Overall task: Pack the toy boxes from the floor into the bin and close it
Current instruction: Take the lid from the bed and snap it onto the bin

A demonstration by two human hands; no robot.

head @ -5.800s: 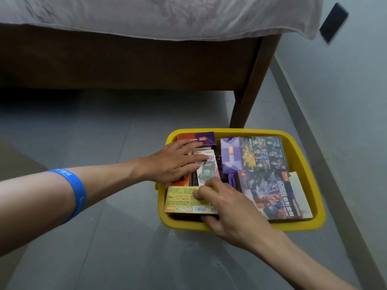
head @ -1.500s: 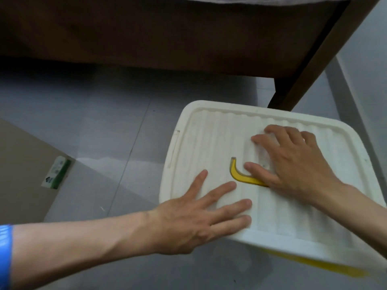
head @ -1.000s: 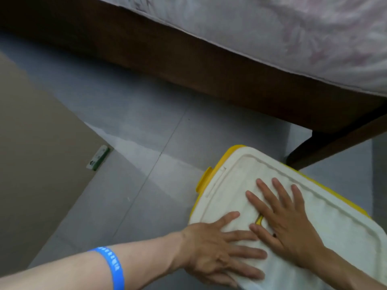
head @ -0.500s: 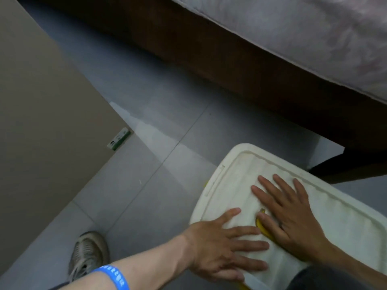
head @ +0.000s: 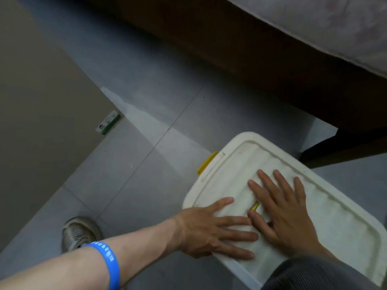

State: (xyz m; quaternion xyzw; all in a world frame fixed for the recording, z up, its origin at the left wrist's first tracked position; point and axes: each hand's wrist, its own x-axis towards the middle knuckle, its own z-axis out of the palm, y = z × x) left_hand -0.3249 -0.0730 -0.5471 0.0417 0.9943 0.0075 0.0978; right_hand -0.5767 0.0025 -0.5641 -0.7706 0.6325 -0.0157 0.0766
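A white ribbed lid (head: 339,218) covers the yellow bin, of which only a yellow latch tab (head: 207,162) shows at the left edge. The toy boxes are hidden under the lid. My left hand (head: 211,231) lies flat on the lid's near left part, fingers spread. My right hand (head: 282,214) lies flat beside it at the lid's middle, partly over a small yellow handle (head: 254,206). Neither hand holds anything.
The bin sits on grey floor tiles (head: 146,164) beside a dark wooden bed frame (head: 251,51) and its leg (head: 343,149), with a pale bedsheet (head: 335,24) above. A brown board (head: 41,101) with a small label lies at left. A shoe (head: 79,232) and a grey knee (head: 310,275) are near.
The lid went onto the bin since the boxes were last visible. Over the last second both hands have stayed flat on the lid; the camera tilted, bringing a shoe and knee into view.
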